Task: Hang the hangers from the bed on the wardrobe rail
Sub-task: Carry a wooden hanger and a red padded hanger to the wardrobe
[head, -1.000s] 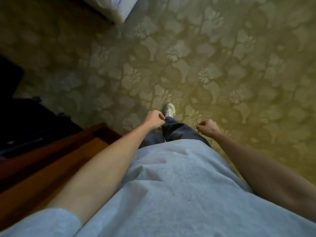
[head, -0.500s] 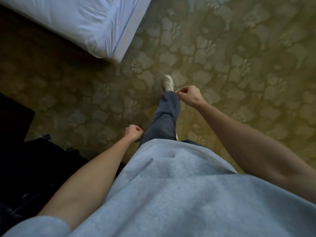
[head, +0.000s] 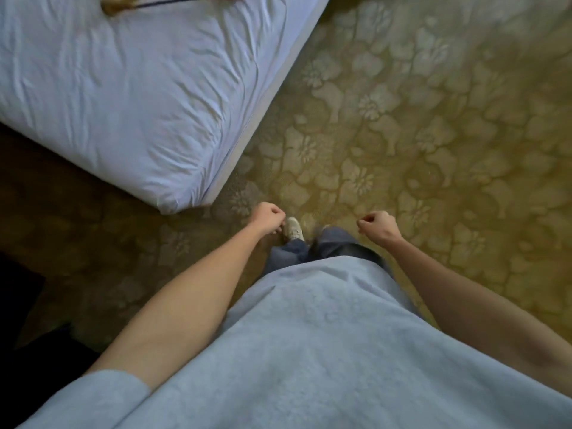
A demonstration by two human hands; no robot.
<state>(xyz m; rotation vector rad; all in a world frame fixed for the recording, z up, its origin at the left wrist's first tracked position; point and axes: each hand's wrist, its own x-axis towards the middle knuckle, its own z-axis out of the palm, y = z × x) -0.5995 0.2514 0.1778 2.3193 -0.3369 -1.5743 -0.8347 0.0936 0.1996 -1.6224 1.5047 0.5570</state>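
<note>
Person is standing on the patterned carpet (head: 433,134), looking down, w/ the bed (head: 130,97) taking up the upper-left of the view and its corner sitting just ahead and left of the feet. Left hand (head: 267,217) is hanging low in front of the body, just right of that bed corner, fingers curled into a loose fist, grip pressed together on nothing. Right hand (head: 378,227) is hanging further from the bed corner, also curled closed, empty. Between the two hands a white shoe (head: 293,230) is poking out from dark trousers. Hanger (head: 161,1) is lying on the bed sheet at the far edge, well away from both hands; only a wooden end and a thin dark bar are showing, rest is cut off by the frame top.
</note>
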